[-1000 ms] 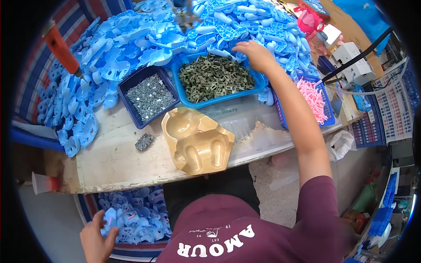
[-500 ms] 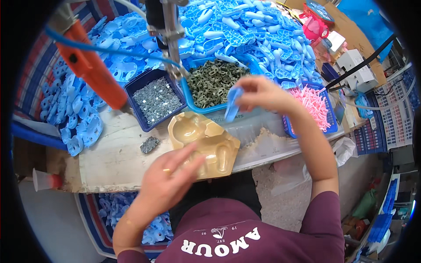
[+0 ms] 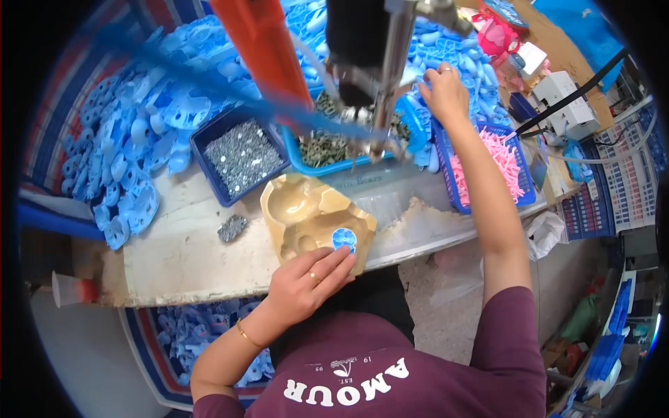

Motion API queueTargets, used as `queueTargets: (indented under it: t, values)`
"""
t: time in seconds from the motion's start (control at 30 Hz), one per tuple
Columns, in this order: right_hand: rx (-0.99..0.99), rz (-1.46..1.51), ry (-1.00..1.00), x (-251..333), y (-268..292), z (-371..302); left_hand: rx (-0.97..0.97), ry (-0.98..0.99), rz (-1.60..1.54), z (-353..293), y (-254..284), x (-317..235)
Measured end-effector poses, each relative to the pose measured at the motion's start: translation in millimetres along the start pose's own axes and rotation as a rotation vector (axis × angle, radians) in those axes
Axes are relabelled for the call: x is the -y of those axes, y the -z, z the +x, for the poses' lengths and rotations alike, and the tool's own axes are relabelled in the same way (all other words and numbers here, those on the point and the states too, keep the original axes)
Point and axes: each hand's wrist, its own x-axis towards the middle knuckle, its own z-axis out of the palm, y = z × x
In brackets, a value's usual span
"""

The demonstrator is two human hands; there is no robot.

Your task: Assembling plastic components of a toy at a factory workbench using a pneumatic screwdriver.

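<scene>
A blue plastic piece (image 3: 344, 239) sits in a hollow of the gold moulded fixture (image 3: 296, 230) at the bench's front edge. My left hand (image 3: 310, 282) lies on the fixture, fingers stretched out and their tips on the blue piece. My right hand (image 3: 444, 94) reaches over the near side of the heap of blue plastic pieces (image 3: 477, 76). Its fingers are bent but apart, and no piece shows in them. Across the middle hang an orange power screwdriver (image 3: 268, 56) and a blurred metal tool (image 3: 394, 76), hiding part of the tray behind.
A dark blue bin (image 3: 205, 171) holds small metal screws. Beside it, a light blue tray (image 3: 300, 161) contains dark green clips. Pink sticks fill a blue basket (image 3: 456, 188) at right. A small dark clump (image 3: 232, 228) lies left of the fixture. More blue pieces (image 3: 129, 167) spread leftward.
A blue piece held in my right hand before now lies in the fixture. My right hand has moved up to the heap; my left has settled on the piece. The hanging tools swung right and nearer.
</scene>
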Motion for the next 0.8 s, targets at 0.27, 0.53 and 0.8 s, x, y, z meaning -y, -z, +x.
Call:
queueTargets:
  t: [0.27, 0.53, 0.8]
  values:
    - [0.167, 0.508, -0.131, 36, 31, -14, 0.077, 0.138, 0.030, -13, -27, -11]
    - [0.634, 0.882, 0.150, 157, 130, -100, 0.050, 0.083, 0.071, -25, -23, -15]
    - [0.709, 0.732, 0.415, 211, 132, -152, -0.131, -0.024, -0.035, -61, 23, -4]
